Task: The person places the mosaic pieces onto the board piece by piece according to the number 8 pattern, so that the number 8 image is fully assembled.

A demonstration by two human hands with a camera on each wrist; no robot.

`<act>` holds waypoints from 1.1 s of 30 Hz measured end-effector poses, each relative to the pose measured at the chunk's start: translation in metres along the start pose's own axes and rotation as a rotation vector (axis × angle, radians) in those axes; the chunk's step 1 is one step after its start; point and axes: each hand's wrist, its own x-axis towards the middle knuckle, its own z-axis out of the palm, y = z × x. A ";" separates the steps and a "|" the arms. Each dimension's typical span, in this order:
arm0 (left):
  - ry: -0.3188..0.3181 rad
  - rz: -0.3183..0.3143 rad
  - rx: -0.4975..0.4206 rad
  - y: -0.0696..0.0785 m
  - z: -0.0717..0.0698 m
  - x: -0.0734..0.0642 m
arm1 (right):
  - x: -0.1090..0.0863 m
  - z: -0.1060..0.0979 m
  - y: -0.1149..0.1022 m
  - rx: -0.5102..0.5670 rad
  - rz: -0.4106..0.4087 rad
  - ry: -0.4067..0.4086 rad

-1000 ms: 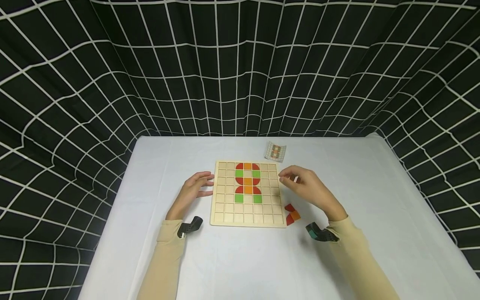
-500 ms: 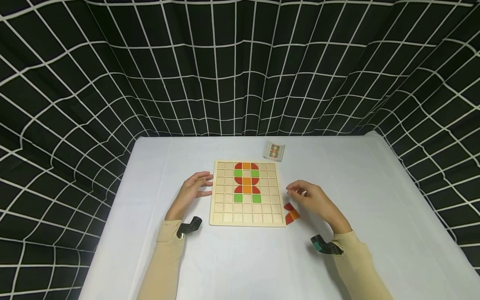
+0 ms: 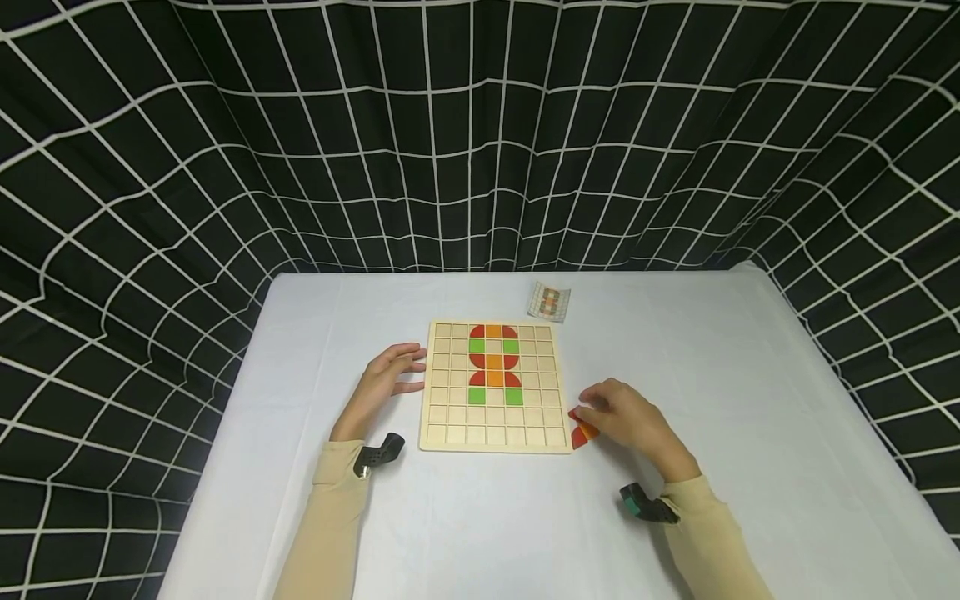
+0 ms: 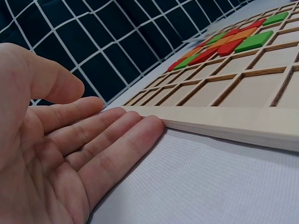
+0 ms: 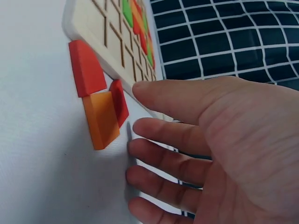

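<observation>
A wooden grid board (image 3: 450, 415) lies on the table, with red, orange and green tiles set in its middle columns. My left hand (image 3: 381, 382) rests beside the board's left side, its fingertips touching the edge (image 4: 224, 122) in the left wrist view. Off the board's lower right side lie three loose tiles. In the right wrist view they are a red tile (image 5: 88, 69), an orange square tile (image 5: 100, 120) and another red tile (image 5: 120, 103). My right hand (image 3: 626, 421) hovers right by them, thumb and fingers spread apart, holding nothing.
A small card (image 3: 549, 302) printed with a coloured grid pattern lies behind the board. White cloth covers the table (image 3: 480, 525). A black curtain with white grid lines (image 3: 480, 150) hangs around the back and sides.
My right hand has drawn back from the board's upper right edge and come down beside the loose tiles. My left hand has kept its place, and the tiles on the board look the same.
</observation>
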 end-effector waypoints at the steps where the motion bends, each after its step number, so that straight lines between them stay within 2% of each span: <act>1: 0.000 0.001 0.002 0.000 0.000 0.000 | 0.000 0.001 0.000 -0.016 -0.004 0.003; 6: -0.001 0.003 0.009 0.000 0.000 0.000 | -0.003 0.005 -0.002 -0.083 -0.020 0.031; 11: 0.000 0.004 0.009 0.000 0.000 0.000 | -0.005 0.008 -0.003 -0.088 -0.050 0.057; 23: 0.001 -0.003 0.001 0.002 0.001 -0.002 | -0.001 0.013 -0.002 0.074 -0.068 0.046; 26: 0.000 -0.004 0.003 0.003 0.001 -0.003 | -0.001 0.011 0.000 0.120 -0.088 0.044; 33: 0.001 -0.009 -0.002 0.004 0.001 -0.003 | 0.000 -0.001 -0.003 0.187 -0.115 0.097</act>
